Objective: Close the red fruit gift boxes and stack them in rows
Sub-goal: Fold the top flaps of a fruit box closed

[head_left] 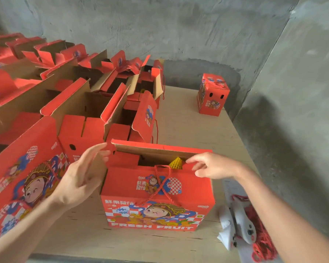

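While red box (158,198) sits half shut, left hand (80,175) open beside it, right hand (211,166) on front flap (129,175), grip unclear. Next imo: tuck yellow foam (176,163), drop rear flap (154,149).

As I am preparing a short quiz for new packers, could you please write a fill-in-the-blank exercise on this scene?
1. The white lettering low on the front gift box reads FRESH ____.
2. The foam net poking out of its opening is ____.
3. The handle cord lying across its near top flap is ____.
4. The lone closed gift box stands to the ____ of the open gift boxes.

Missing words: FRUIT; yellow; red; right.
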{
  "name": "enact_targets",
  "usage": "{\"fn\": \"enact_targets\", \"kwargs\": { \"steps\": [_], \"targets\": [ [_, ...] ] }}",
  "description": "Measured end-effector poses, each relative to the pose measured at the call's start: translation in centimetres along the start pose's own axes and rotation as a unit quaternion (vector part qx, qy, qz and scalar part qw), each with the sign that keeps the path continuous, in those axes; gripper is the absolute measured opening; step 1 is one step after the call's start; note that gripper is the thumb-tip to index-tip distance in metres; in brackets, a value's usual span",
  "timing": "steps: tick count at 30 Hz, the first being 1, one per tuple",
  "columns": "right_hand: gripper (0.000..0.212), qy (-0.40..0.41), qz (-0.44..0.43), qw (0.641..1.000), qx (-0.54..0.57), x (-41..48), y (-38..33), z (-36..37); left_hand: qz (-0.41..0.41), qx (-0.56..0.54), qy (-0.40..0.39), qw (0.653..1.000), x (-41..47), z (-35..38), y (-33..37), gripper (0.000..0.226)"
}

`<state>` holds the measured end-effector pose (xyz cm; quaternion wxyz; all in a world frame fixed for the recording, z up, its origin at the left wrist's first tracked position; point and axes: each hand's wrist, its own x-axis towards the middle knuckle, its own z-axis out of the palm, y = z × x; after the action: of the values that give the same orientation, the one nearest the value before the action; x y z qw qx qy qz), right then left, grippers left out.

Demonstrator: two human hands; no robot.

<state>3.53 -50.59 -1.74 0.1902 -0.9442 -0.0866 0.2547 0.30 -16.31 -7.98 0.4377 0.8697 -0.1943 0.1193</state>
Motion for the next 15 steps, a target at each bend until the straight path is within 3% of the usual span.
{"fn": "enact_targets", "kwargs": {
  "steps": [3, 4, 8, 12, 15],
  "targets": [
    [0.045, -0.044, 0.005, 0.986, -0.163, 0.7, -1.3, -1.7, 0.008, 0.103, 0.080, 0.991, 0.5, -0.8, -0.9, 0.038],
    [0.042, -0.039, 0.005, 0.979, -0.199, 1.1, -1.7, -2.0, 0.001, 0.145, 0.070, 0.987, 0.7, -0.9, -1.2, 0.030],
    [0.037, 0.021, -0.001, 0.974, -0.226, 2.6, -2.6, -1.3, -0.045, 0.223, -0.030, 0.973, 1.4, -2.2, -1.3, 0.032],
    [0.070, -0.096, 0.013, 0.980, -0.173, 3.1, -2.0, -1.5, -0.020, 0.154, -0.077, 0.985, 3.2, -2.7, 0.2, 0.035],
    [0.090, -0.137, -0.035, 0.973, -0.180, 2.6, -1.7, -1.8, -0.044, 0.103, -0.108, 0.988, 4.8, -2.2, 1.3, 0.034]
  ]
}}
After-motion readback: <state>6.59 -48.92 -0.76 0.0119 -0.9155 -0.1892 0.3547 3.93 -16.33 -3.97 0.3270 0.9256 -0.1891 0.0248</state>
